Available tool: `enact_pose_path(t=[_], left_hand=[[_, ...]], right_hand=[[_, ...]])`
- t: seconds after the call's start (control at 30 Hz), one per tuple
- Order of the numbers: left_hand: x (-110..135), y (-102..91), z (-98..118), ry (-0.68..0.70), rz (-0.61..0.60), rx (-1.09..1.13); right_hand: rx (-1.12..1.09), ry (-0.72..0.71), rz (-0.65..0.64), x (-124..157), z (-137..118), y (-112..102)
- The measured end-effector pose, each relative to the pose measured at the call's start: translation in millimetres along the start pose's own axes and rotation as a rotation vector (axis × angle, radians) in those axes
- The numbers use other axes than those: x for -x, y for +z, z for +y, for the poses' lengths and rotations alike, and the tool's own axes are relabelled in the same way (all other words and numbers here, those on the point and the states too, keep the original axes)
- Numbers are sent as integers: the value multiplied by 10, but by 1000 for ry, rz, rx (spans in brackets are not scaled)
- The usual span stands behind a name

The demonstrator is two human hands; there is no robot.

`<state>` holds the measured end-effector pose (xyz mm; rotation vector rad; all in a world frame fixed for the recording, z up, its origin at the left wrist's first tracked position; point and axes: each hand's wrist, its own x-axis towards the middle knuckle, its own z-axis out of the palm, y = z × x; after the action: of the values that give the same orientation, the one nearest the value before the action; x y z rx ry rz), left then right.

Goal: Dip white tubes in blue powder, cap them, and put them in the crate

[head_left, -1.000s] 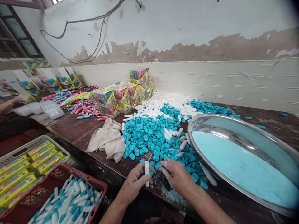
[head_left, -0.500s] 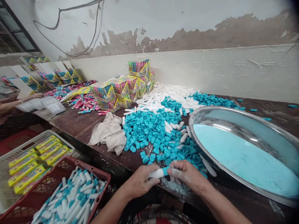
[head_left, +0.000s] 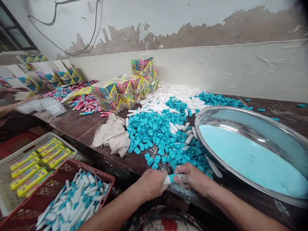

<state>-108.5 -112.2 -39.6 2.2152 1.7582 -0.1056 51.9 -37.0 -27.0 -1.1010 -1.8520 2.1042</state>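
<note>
My left hand [head_left: 153,181] is wrapped round a small white plastic tube [head_left: 166,180], hiding most of it. On the tube's right end sits a blue cap [head_left: 171,178], pinched between the thumb and fingers of my right hand [head_left: 192,178]. Just beyond my hands spreads a heap of loose blue caps [head_left: 150,128]. Behind it lies a pile of white tubes [head_left: 168,91]. To the right, a large steel basin [head_left: 201,136] holds light blue powder [head_left: 247,160].
A red crate [head_left: 69,163] of capped tubes stands at lower left, beside a pale basket [head_left: 51,134] with yellow boxes. A rag [head_left: 110,134] lies on the table's front edge. Packed display boxes [head_left: 108,93] stand behind. At far left, another person's hand [head_left: 31,99] is near clear plastic trays.
My left hand has closed further round the white tube, so less of it shows. My right hand still grips the cap end. The view has shifted slightly.
</note>
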Motion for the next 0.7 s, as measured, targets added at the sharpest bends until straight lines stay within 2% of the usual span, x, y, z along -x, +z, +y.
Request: enact_pose_path(t=[0.23,0.3,0.37,0.43,0.5,0.57,0.63,0.7], left_hand=[[106,65,15,-54,11,42],[195,118,-12,-74,24,67],[297,161,-83,-113,49,116],[392,183,-205,-205,91,185],[465,189,-360,-337,155,261],[510,190,-508,-442,237,320],[528,195,-605,-472,310,363],[527,199,-634,-469,351,395]], right_hand=[[319,-45,126,-20,-36,202],[387,-21,112,-14,-88,271],[440,-34,17,-42,-150,305],[524,-119,-58,-124,-201,299],[707,-262,6,-241,-215,278],[985,-419,114,-350,-191,281],[1258,-545,116,-413,-152,337],[1436,-612,78,-429,-128,432]])
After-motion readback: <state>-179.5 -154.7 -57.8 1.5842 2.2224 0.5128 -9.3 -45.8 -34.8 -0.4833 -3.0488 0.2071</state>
